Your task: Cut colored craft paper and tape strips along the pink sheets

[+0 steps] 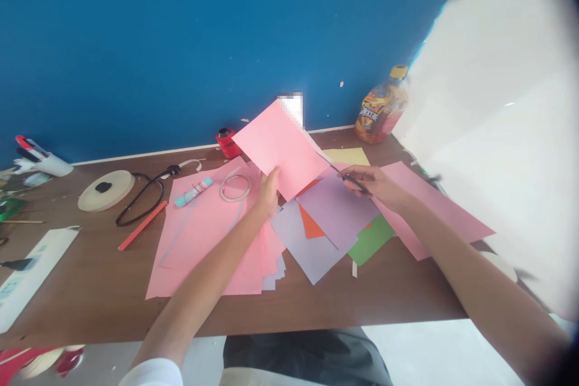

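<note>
My left hand [270, 193] grips the lower edge of a pink paper sheet [281, 148], which is held up tilted above the table. At the right, my right hand [368, 184] is closed on the dark handles of the scissors [335, 168]. The scissor blades reach to the right edge of the raised sheet. Beneath the hands lie purple paper [337, 208], orange paper [311, 223], green paper [373, 241] and yellow paper [350, 155]. Large pink sheets [203, 253] lie to the left.
On the pink sheets rest a tape roll [235, 188] and a light blue item [194, 192]. A red roll [228, 143] and a drink bottle [382, 110] stand by the wall. A power strip [38, 271] and black cable [140, 199] lie left.
</note>
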`<state>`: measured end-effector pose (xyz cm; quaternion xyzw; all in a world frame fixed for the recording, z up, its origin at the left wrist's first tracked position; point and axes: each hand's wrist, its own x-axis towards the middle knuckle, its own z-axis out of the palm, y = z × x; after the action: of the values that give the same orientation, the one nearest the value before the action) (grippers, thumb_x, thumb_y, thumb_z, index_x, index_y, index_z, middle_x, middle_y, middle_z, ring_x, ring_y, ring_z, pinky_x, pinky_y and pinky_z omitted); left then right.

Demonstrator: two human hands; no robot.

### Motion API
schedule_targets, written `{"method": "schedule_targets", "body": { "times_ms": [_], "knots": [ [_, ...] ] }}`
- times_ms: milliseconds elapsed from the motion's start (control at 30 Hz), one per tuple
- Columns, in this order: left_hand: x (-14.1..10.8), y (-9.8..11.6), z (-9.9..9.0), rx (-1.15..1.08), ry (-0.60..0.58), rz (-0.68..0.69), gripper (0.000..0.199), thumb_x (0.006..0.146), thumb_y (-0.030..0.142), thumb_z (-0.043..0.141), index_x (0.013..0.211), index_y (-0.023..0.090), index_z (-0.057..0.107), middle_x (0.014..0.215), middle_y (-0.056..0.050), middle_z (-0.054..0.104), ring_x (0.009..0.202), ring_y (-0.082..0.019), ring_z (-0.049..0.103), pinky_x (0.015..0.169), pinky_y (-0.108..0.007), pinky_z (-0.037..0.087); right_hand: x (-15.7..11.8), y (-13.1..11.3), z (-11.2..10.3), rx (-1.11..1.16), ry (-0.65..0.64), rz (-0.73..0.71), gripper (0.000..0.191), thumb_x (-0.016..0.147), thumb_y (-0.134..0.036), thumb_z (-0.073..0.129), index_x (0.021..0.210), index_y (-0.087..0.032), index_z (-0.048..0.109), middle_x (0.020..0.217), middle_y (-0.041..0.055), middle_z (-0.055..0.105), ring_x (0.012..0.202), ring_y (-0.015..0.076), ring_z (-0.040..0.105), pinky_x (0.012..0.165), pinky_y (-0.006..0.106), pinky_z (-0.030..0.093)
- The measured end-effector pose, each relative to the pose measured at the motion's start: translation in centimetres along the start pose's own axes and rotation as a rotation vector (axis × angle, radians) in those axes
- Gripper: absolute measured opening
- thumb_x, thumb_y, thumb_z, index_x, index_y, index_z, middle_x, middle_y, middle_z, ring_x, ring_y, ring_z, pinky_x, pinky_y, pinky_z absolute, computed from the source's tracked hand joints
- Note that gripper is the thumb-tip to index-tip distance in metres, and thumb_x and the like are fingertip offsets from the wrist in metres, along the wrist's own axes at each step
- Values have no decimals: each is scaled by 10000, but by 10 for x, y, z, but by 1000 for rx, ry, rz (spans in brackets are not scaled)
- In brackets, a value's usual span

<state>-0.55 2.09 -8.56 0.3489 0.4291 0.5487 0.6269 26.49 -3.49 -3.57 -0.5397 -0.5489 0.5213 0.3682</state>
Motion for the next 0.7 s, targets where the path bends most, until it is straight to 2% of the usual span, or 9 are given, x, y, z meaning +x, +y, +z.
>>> {"method": "schedule_targets", "body": {
  "times_ms": [100,333,533,700],
  "knots": [
    [2,-4,-2,7,28,57,457,837,456,706,1220,259,552,1424,-62,576,1372,-224,490,1180,-407,364,0,0,-2,13,-18,8,397,746,-460,755,1041,-199,700,737,11,581,561,95,436,484,269,181],
    [1,-2,0,10,27,38,495,830,454,703,1266,276,550,1431,-62,573,1399,-228,464,1184,-415,363,-1,1,-2,-11,1,6,419,726,-467,759,1052,-212,700,732,10,607,518,84,433,475,259,219],
    [3,-5,-3,40,37,73,456,841,460,692,1238,271,573,1426,-59,576,1379,-213,485,1193,-400,344,-1,3,-2,-17,-3,-32,414,747,-441,744,1082,-200,703,731,16,616,518,84,442,461,259,216],
    [2,-3,-2,10,4,55,481,835,476,702,1244,257,576,1429,-71,578,1359,-230,506,1158,-403,392,-2,3,-1,-35,-2,-65,413,755,-418,740,1102,-196,702,709,13,613,517,87,452,454,256,244]
  ]
}}
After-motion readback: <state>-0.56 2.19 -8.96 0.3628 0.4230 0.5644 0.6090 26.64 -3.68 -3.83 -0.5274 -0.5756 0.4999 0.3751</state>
